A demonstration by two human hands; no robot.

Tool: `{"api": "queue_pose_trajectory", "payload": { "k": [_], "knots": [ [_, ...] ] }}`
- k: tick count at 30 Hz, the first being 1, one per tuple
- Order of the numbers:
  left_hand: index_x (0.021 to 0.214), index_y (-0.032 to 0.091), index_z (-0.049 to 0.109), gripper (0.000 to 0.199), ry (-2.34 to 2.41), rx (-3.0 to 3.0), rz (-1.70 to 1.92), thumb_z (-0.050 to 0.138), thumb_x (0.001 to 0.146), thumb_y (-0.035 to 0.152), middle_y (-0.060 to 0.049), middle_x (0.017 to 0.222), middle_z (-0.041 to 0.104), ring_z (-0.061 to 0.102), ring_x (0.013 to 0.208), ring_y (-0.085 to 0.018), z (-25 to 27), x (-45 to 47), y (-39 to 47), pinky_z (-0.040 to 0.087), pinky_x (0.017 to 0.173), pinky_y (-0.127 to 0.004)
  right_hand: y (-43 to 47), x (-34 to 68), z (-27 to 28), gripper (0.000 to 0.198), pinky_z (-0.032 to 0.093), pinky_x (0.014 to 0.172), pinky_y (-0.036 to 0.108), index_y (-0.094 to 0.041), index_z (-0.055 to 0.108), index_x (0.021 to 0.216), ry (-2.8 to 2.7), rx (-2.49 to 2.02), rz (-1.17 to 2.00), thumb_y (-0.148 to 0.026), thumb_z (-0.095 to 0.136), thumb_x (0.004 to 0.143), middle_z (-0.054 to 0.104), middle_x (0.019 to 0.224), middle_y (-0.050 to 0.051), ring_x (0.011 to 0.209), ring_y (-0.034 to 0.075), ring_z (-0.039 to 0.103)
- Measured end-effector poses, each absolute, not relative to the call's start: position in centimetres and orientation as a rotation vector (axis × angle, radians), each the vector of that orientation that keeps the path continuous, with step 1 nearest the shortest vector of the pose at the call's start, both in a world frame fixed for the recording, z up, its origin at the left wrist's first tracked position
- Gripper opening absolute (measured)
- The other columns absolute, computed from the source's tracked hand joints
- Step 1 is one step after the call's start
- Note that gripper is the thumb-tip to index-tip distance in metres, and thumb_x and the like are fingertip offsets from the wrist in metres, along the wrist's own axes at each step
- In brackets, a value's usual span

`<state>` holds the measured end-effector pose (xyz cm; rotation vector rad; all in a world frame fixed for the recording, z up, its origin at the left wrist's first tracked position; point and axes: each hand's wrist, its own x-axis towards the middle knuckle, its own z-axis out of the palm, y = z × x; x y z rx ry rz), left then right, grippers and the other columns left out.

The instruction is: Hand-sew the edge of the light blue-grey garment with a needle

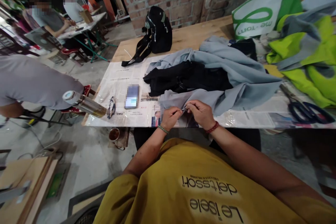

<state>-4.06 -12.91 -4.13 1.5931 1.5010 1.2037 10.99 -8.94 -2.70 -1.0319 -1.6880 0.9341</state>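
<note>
Both hands meet near the table's front edge, at the edge of a grey cloth garment (pixel 207 99). My left hand (pixel 172 117) is closed in a pinch on the grey cloth. Close beside it, my right hand (pixel 201 112) also pinches, its fingertips at the same bit of cloth; anything smaller between the fingers is too small to make out. A black piece of clothing (pixel 183 77) lies on the grey garment, just beyond my hands. The far part of the grey cloth spreads to the right across the table.
Newspaper (pixel 118 77) covers the table. Left of my hands are a phone (pixel 131 96), glasses (pixel 111 107) and a bottle (pixel 84 103). Large scissors (pixel 304 110) lie at right, near yellow-green clothing (pixel 312 49). Behind stand a black bag (pixel 160 31) and a green-white bag (pixel 265 7). People sit at left.
</note>
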Motion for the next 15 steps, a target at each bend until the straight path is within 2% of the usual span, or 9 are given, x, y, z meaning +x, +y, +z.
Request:
{"api": "queue_pose_trajectory", "payload": {
  "k": [9, 15],
  "knots": [
    [0.065, 0.014, 0.063, 0.021, 1.502, 1.545, 1.235, 0.054, 0.078, 0.027, 0.001, 0.06, 0.055, 0.049, 0.061, -0.011, -4.25, -3.76, -12.9, 0.038, 0.06, -0.022, -9.14, 11.25, -2.68, 0.02, 0.047, 0.063, 0.025, -0.018, 0.067, 0.085, -1.646, -1.039, 0.979, -0.032, 0.052, 0.083, 0.063, 0.063, -0.001, 0.059, 0.013, 0.058],
    [0.059, 0.014, 0.058, 0.026, 1.513, 1.737, 1.171, 0.051, 0.08, 0.026, 0.001, 0.057, 0.052, 0.046, 0.06, -0.011, -3.78, -3.29, -13.06, 0.038, 0.06, -0.023, -9.67, 11.19, -3.23, 0.019, 0.047, 0.069, 0.028, -0.02, 0.067, 0.077, -1.834, -0.97, 0.846, -0.028, 0.051, 0.08, 0.067, 0.074, 0.004, 0.069, 0.016, 0.061]
  ]
}}
